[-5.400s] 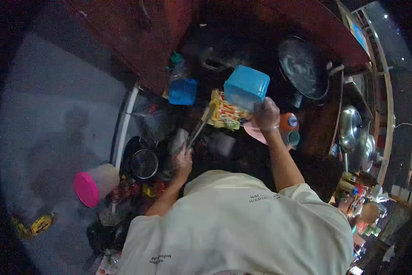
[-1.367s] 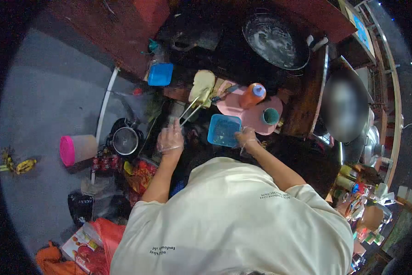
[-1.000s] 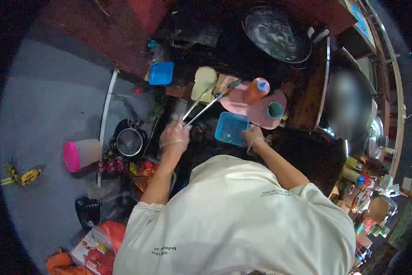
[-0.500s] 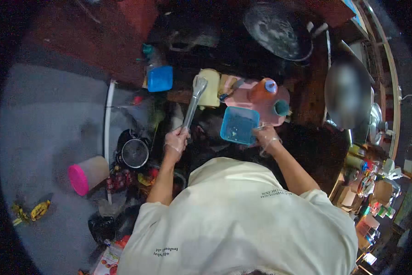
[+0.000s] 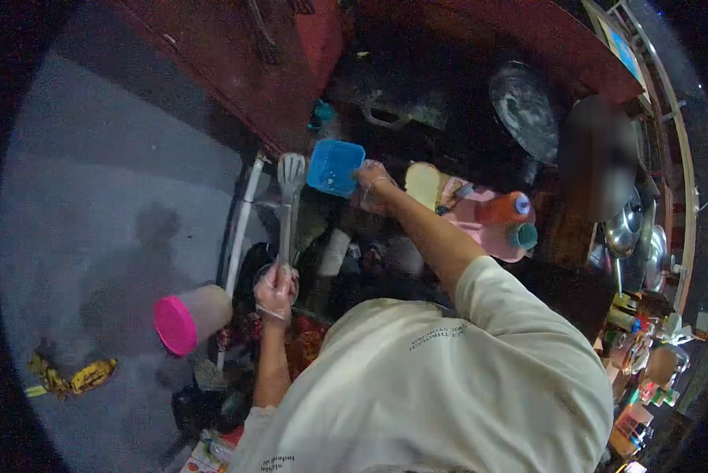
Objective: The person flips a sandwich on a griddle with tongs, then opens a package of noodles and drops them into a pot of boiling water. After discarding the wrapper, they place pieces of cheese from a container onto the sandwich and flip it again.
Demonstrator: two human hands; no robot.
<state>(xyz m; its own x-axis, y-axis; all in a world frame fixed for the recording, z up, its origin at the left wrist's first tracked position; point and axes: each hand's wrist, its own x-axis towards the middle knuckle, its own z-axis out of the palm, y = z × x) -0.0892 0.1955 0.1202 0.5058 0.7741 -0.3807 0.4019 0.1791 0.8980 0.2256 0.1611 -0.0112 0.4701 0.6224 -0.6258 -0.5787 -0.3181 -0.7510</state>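
My left hand [image 5: 276, 292], in a clear plastic glove, is closed around the handle of metal tongs [image 5: 288, 209]. Their scalloped head points up and away from me. My right hand [image 5: 375, 185], also gloved, grips the right side of a square blue plastic container [image 5: 336, 168] with small pale bits inside. This container is at the left end of the work surface, just below a teal-topped bottle [image 5: 322, 115]. The second blue piece seen there earlier is now hidden, apparently behind or beneath the held container. Right of my right hand lies a pale yellow board-like item [image 5: 423, 185].
A pink tray [image 5: 488, 213] carries an orange squeeze bottle [image 5: 503, 208] and a green-topped container [image 5: 522, 235]. A large pan [image 5: 525, 110] stands at the back right. To the left are a pink-lidded tub [image 5: 176, 325], a white pipe [image 5: 244, 229] and bananas [image 5: 94, 376].
My right hand has carried the blue container leftward, from beside the pink tray to near the teal-topped bottle. The tongs have swung left, away from the yellow item. The camera view has turned left.
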